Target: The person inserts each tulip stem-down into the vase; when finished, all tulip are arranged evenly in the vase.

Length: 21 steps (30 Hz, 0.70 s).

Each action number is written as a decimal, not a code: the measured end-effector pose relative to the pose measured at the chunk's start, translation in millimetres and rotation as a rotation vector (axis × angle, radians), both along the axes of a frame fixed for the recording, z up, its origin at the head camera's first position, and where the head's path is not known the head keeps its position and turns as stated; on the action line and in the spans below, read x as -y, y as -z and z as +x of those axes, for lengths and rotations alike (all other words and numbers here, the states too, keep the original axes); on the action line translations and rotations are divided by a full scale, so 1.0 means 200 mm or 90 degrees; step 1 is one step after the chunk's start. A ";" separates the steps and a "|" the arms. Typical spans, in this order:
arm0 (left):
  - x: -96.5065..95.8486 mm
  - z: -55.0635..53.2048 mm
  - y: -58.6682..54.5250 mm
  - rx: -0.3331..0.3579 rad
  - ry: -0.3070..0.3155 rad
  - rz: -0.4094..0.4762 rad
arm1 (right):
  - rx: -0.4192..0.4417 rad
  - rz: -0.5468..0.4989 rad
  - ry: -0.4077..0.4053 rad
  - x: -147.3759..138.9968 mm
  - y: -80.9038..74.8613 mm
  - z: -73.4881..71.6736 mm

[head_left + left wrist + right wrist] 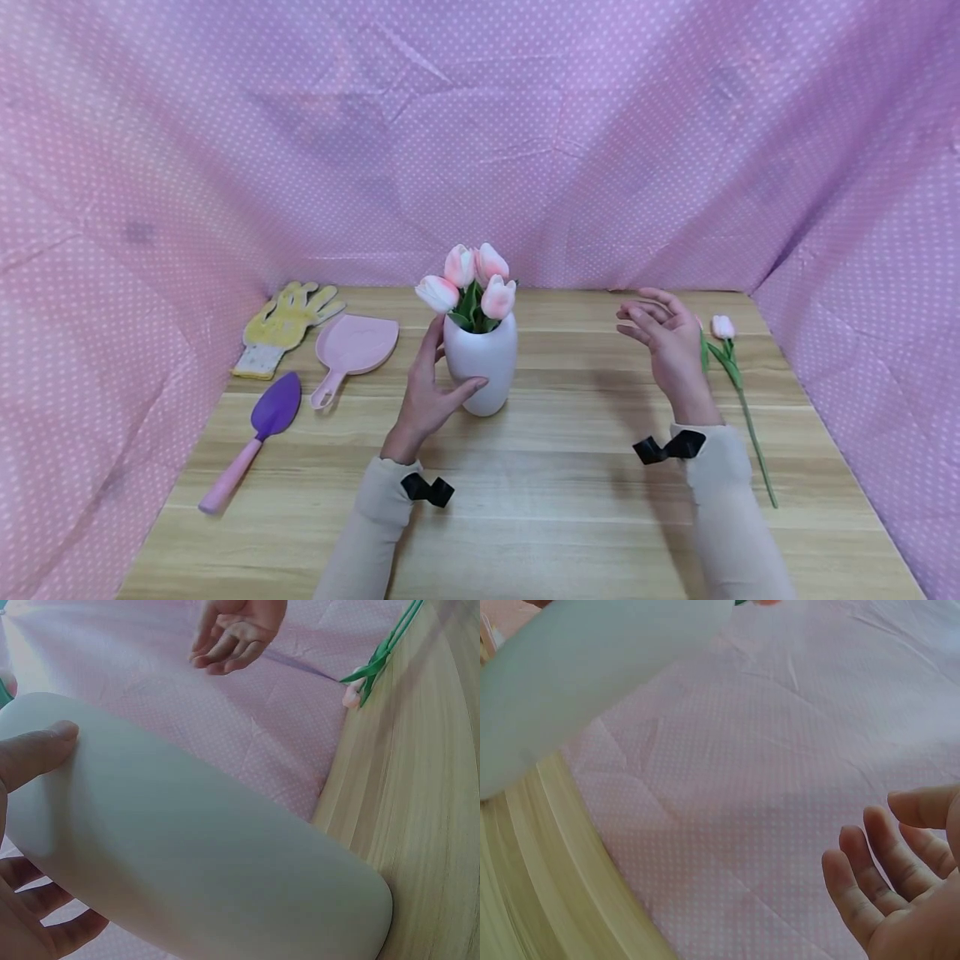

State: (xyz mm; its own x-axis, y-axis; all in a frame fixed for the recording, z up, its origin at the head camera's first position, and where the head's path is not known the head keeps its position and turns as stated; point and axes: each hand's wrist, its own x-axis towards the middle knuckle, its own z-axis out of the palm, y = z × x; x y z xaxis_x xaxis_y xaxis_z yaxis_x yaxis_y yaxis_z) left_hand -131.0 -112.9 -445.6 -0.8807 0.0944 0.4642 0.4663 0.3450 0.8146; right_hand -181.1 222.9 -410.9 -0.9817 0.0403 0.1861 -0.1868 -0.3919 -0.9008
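Note:
A white vase (pixel 486 367) stands upright on the wooden table, with several pink-and-white tulips (pixel 459 267) and their green leaves in its mouth. My left hand (pixel 429 392) grips the vase from the left, its thumb across the front and the other fingers round the far side. In the left wrist view the vase (pixel 195 832) fills much of the picture. Apart from it, my right hand (pixel 671 346) hovers over the right part of the table, holding nothing. Its fingers (pixel 889 877) are relaxed and slightly bent.
On the right, a loose tulip (pixel 742 400) lies beside another partly hidden behind my right hand. Left of the vase are a yellow-and-white glove (pixel 288 321), a pink dustpan-shaped scoop (pixel 356 343) and a purple trowel (pixel 276 406) with a pink handle. Dotted pink cloth (pixel 480 142) surrounds the table.

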 end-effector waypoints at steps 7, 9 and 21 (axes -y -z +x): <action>0.00 0.00 0.01 -0.002 0.001 0.003 | -0.001 -0.054 0.021 -0.14 0.04 0.01; 0.00 0.00 0.01 -0.002 0.002 0.004 | 0.000 -0.062 0.032 -0.18 0.06 0.02; 0.00 0.00 0.01 -0.004 -0.001 0.001 | 0.080 -0.113 0.094 -0.41 0.14 0.05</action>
